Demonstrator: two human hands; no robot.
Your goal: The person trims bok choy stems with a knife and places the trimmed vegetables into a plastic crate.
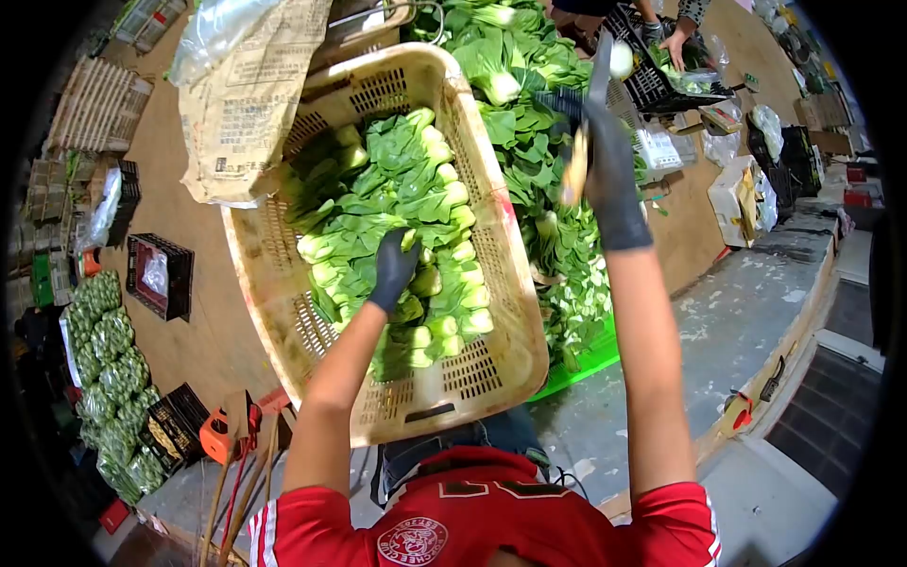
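My left hand (395,266), in a black glove, is inside a large cream plastic basket (501,203). Its fingers curl round a bok choy (408,240) on top of the packed heads. Rows of bok choy (456,193) lie along the basket's right side, their pale bases facing outward. My right hand (609,161), also gloved in black, is raised over a heap of loose bok choy (539,142). Motion smears its fingers. Beside them is a blurred tan, elongated thing (574,170) that I cannot identify; whether it is gripped does not show.
Brown printed paper (248,104) drapes over the basket's back left corner. Under the heap shows a green tray edge (581,364). At the upper right, another person's hand (675,49) reaches into a black crate (652,80). Bagged greens (113,364) stand at the left.
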